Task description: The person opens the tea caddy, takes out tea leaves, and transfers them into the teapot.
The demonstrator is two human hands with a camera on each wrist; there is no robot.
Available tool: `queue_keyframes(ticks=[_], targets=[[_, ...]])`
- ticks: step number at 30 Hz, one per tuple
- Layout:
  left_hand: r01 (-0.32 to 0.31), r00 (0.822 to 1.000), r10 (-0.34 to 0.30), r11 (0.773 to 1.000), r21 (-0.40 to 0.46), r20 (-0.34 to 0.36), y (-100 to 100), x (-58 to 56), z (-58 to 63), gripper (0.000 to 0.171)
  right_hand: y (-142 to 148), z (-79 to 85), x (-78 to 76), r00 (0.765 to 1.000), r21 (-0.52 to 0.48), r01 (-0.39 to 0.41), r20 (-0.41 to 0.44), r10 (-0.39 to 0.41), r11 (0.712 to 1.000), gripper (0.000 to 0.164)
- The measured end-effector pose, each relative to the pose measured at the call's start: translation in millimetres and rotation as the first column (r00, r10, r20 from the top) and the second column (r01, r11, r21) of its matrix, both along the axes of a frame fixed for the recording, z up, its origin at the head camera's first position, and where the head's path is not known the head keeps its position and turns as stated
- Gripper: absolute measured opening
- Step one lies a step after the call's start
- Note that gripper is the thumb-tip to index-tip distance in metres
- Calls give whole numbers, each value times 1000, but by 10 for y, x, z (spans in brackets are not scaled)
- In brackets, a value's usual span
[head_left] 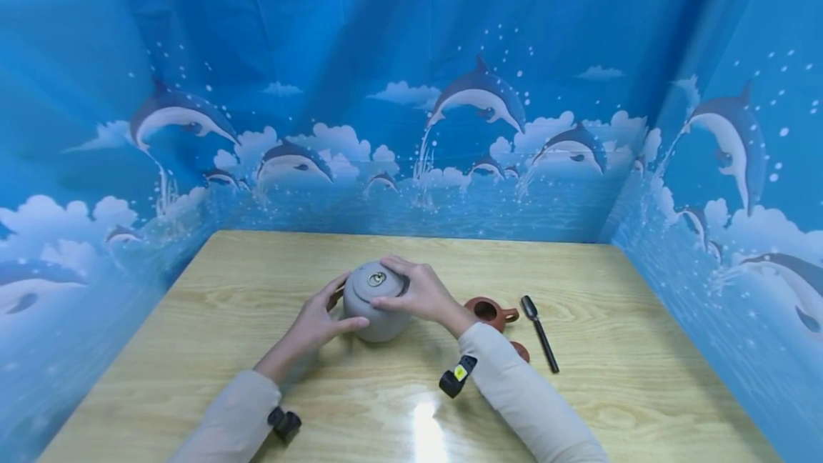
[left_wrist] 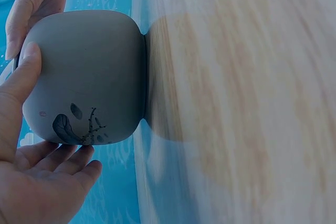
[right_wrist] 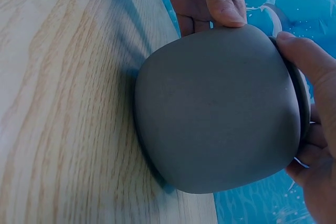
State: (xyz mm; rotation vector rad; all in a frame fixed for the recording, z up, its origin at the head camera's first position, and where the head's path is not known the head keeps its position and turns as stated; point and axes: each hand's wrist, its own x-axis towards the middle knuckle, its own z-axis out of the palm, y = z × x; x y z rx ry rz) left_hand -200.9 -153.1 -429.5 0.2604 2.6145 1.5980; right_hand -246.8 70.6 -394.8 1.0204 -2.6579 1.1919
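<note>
A round grey ceramic jar (head_left: 384, 329) stands on the table, a small dark plant design (left_wrist: 79, 127) painted on its side in the left wrist view. On its top sits a grey lid (head_left: 363, 284) with a round metallic emblem. My left hand (head_left: 316, 321) holds the jar's left side, thumb in front and fingers curved round behind. From the right, my right hand (head_left: 423, 294) grips the lid's edge between thumb and fingers. In the right wrist view a dark seam runs between lid and jar body, close by the right thumb (right_wrist: 302, 51).
Right of the jar, partly behind my right forearm, is a reddish-brown clay teapot (head_left: 486, 311) with its top uncovered. A small reddish-brown piece (head_left: 521, 352) shows beside my sleeve. Farther right lies a black scoop (head_left: 541, 334). Dolphin-print curtains (head_left: 360, 91) border the wooden table (head_left: 257, 270).
</note>
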Motion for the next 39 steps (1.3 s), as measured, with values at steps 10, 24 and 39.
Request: queue_keyframes(ticks=[10, 24, 39], targets=[[16, 1000, -16, 1000, 20, -4, -10, 8, 4, 104, -14, 37, 4, 1000, -18, 5, -18, -5, 1000, 75], [13, 1000, -13, 1000, -3, 2, -6, -8, -27, 106, 121, 158, 82, 999, -34, 41, -4, -41, 999, 72], [-16, 999, 17, 1000, -5, 45, -3, -21, -19, 108, 385, 181, 277, 994, -58, 105, -23, -107, 993, 74]])
